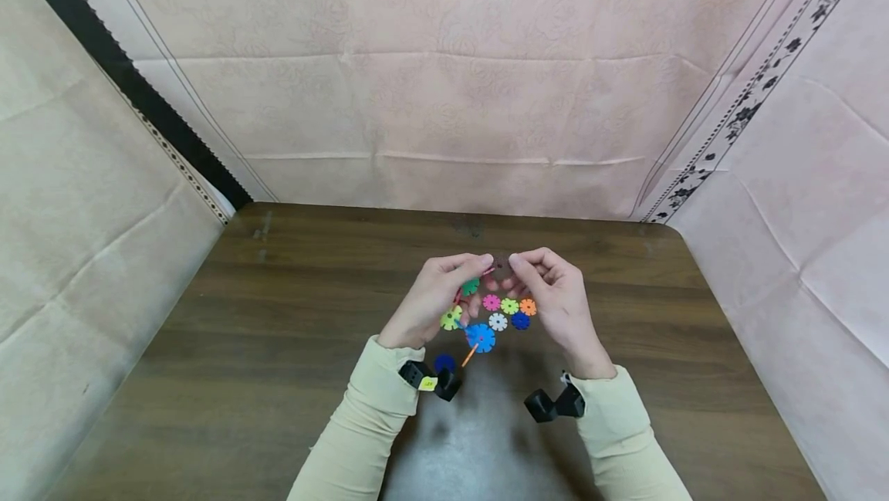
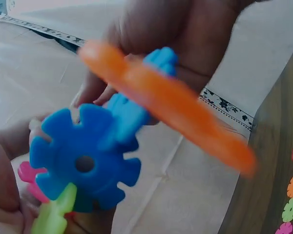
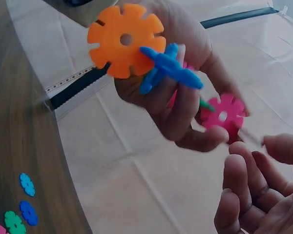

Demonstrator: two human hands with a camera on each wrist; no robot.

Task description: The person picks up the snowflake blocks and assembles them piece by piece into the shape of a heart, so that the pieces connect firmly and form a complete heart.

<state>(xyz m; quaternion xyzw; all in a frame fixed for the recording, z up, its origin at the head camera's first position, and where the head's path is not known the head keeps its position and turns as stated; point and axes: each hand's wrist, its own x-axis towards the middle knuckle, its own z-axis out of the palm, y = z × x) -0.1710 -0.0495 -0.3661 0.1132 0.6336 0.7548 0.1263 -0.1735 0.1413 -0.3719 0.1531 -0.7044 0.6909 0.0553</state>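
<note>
My left hand (image 1: 436, 296) holds a cluster of slotted, flower-shaped plastic discs joined at their edges. A blue disc (image 2: 84, 164), an orange disc (image 3: 125, 41) and a pink disc (image 3: 224, 116) belong to it, along with a yellow-green disc (image 2: 53, 212) at its lower end. Opposite, my right hand (image 1: 559, 296) pinches a thin disc (image 3: 251, 136) between thumb and fingers, seen edge-on and blurred right at the pink disc. Both hands are raised over the wooden table, fingertips close together.
Loose discs lie on the table (image 1: 312, 346) below the hands: pink (image 1: 491, 302), light green (image 1: 510, 306), orange (image 1: 528, 306), white (image 1: 498, 321) and dark blue (image 1: 520, 321). Another dark blue disc (image 1: 444, 363) shows beside the left wrist camera. Pale cloth (image 1: 430, 99) encloses the table's back and sides.
</note>
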